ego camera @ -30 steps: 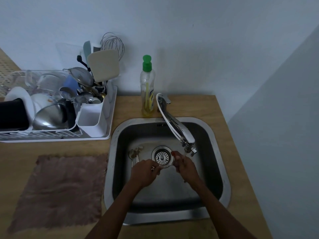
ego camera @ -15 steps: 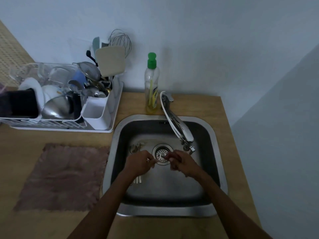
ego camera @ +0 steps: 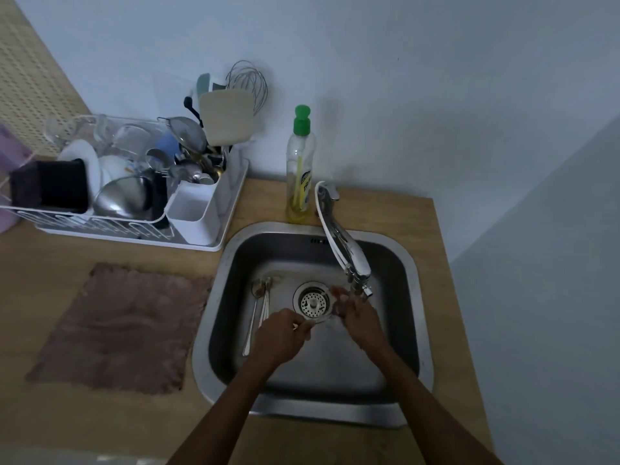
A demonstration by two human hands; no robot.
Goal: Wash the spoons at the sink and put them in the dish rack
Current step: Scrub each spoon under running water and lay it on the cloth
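Observation:
Both my hands are down in the steel sink (ego camera: 407,273), just in front of the round drain strainer (ego camera: 314,301). My left hand (ego camera: 281,337) is closed around the handle of a spoon that runs toward my right hand (ego camera: 357,317), whose fingers hold its bowl end under the tap spout (ego camera: 360,280). The spoon itself is mostly hidden and blurred. Several more spoons (ego camera: 260,307) lie on the sink floor at the left. The white dish rack (ego camera: 141,226) stands on the counter at the left, full of dishes.
A white cutlery holder (ego camera: 194,213) sits at the rack's right end, crammed behind with utensils. A green-capped dish soap bottle (ego camera: 300,169) stands behind the sink beside the tap. A brownish cloth (ego camera: 124,327) lies on the wooden counter left of the sink. Walls close in behind and right.
The view has shifted, so the rack and sink appear further right. My hands stay together over the drain, with the right hand now closer under the tap spout.

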